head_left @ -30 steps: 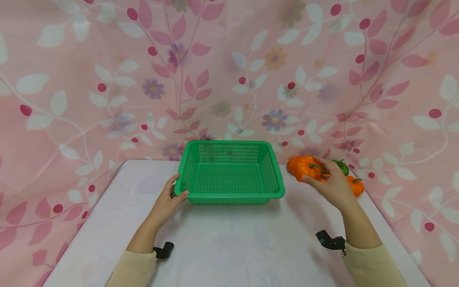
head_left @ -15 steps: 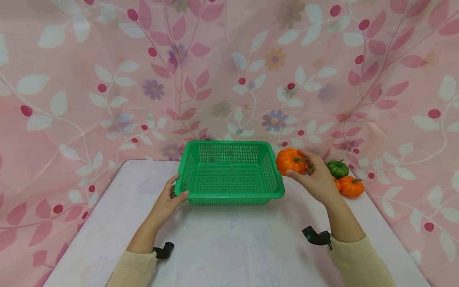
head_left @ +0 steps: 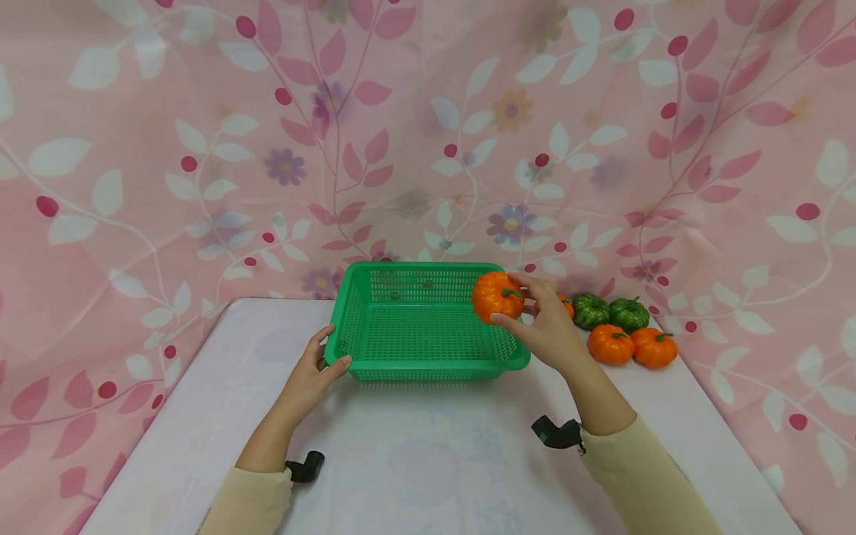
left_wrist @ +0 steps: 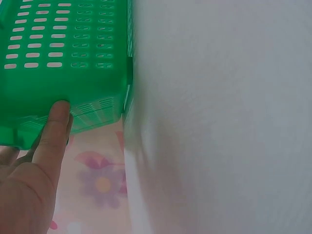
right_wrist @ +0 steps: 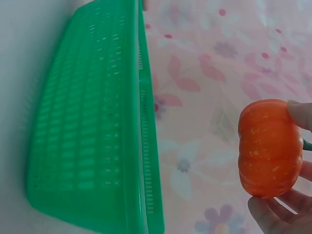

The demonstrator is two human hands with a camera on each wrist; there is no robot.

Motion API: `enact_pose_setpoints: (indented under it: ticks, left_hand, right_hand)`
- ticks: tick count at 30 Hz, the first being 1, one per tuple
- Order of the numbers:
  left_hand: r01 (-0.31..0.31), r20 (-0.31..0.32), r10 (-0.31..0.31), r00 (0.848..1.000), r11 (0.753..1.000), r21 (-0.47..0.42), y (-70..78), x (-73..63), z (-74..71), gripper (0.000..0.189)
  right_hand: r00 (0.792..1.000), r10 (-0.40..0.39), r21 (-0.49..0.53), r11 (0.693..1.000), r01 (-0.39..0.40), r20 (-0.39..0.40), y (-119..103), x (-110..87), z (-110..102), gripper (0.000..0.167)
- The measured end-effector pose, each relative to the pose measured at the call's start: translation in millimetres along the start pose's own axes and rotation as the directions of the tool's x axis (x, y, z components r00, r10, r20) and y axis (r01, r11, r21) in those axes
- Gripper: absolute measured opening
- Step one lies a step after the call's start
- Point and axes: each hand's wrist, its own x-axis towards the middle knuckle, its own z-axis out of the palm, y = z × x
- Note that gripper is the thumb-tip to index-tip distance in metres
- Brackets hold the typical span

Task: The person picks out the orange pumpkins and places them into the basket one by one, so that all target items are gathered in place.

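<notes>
A green plastic basket (head_left: 428, 365) with slotted walls stands on the white table. My left hand (head_left: 313, 377) grips its near left corner, thumb on the rim and fingers along the left side; the left wrist view shows the hand (left_wrist: 36, 175) against the basket wall (left_wrist: 58, 85). My right hand (head_left: 548, 327) holds a small orange pumpkin (head_left: 495, 299) with a green stem between thumb and fingers, over the right part of the basket. In the right wrist view the pumpkin (right_wrist: 269, 148) is higher than the basket rim (right_wrist: 134, 122). Nothing else shows inside the basket.
Right of the basket, two green pumpkins (head_left: 591, 312) and two orange ones (head_left: 611, 345) sit close together near the table's right edge. Another orange pumpkin (head_left: 564, 303) is partly hidden behind my right hand. Pink floral cloth (head_left: 428, 148) hangs behind the white table (head_left: 414, 461).
My right hand has lifted the orange pumpkin from the group and carried it left, over the basket's right side. The left hand and basket have stayed in place.
</notes>
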Motion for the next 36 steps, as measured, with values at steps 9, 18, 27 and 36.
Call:
enact_pose_setpoints:
  ticks: [9,18,27,36]
  left_hand:
    - [-0.005,0.001,0.005,1.0,1.0,-0.005,0.1,-0.3,-2.0,0.082]
    - [0.009,0.012,-0.009,1.0,0.999,-0.038,1.1,-0.3,-2.4,0.08]
    - [0.008,0.013,-0.008,1.0,0.999,-0.051,-1.6,0.7,-1.1,0.081]
    - [0.011,0.015,-0.01,1.0,0.999,-0.033,-2.2,0.4,-0.5,0.08]
  right_hand:
    - [0.996,-0.081,-0.04,0.996,0.083,0.045,-17,22.2,31,0.075]
    - [0.99,-0.097,-0.05,0.994,0.102,0.098,-31,44.0,62,0.073]
    - [0.986,-0.055,-0.06,0.996,0.065,0.159,-37,61.1,95,0.072]
    - [0.98,0.0,-0.094,0.995,0.019,0.2,-33,73.1,136,0.072]
